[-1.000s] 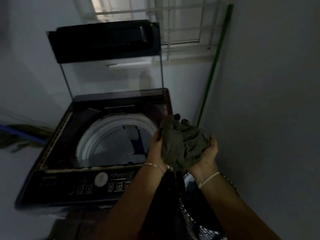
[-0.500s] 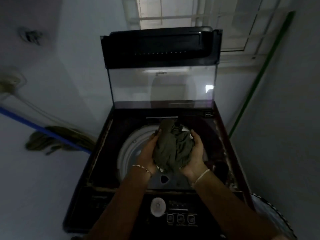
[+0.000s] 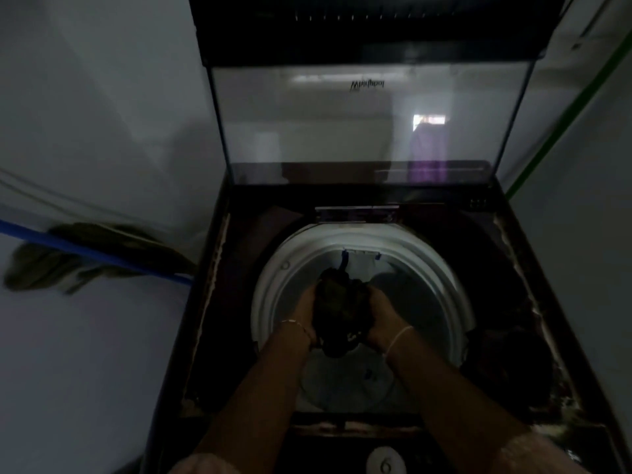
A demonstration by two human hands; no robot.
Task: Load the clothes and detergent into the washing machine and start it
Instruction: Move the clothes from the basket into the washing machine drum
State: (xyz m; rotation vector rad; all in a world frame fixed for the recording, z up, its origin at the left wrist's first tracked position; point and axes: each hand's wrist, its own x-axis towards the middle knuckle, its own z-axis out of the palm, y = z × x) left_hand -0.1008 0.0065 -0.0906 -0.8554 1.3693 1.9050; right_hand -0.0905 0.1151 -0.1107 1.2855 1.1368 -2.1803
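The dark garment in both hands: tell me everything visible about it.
The garment is a dark, olive-looking cloth, soft and crumpled into a wad; dim light hides details. The left hand and right hand grip it from either side, over the opening inside the white tub ring of the open-lidded washing machine. A fold hangs down between the wrists.

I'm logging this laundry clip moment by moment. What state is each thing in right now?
Lid, raised upright, open.
Drum, uncovered, with pale cloth lying inside.
Garment, bunched up, held over the drum opening.
Left hand, grips the garment's left side.
Right hand, grips the garment's right side.
Dial, setting unreadable.
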